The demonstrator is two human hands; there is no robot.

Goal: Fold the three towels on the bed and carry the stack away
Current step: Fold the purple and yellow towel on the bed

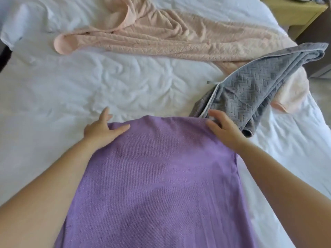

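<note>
A purple towel (155, 176) lies spread lengthwise on the white bed (89, 83), running from the near edge to the middle. My left hand (102, 127) rests on its far left corner, thumb on top and fingers spread. At the far right corner my right hand (222, 127) lies with its fingers apart, touching the edge of a crumpled grey towel (250, 86). A rumpled pink towel (161, 34) stretches across the far side of the bed and passes under the grey one.
A yellow-green bedside table (295, 13) stands at the top right, beyond the bed's corner. The bed's right edge runs diagonally down the right side, with floor past it. White bedding lies wrinkled to the left.
</note>
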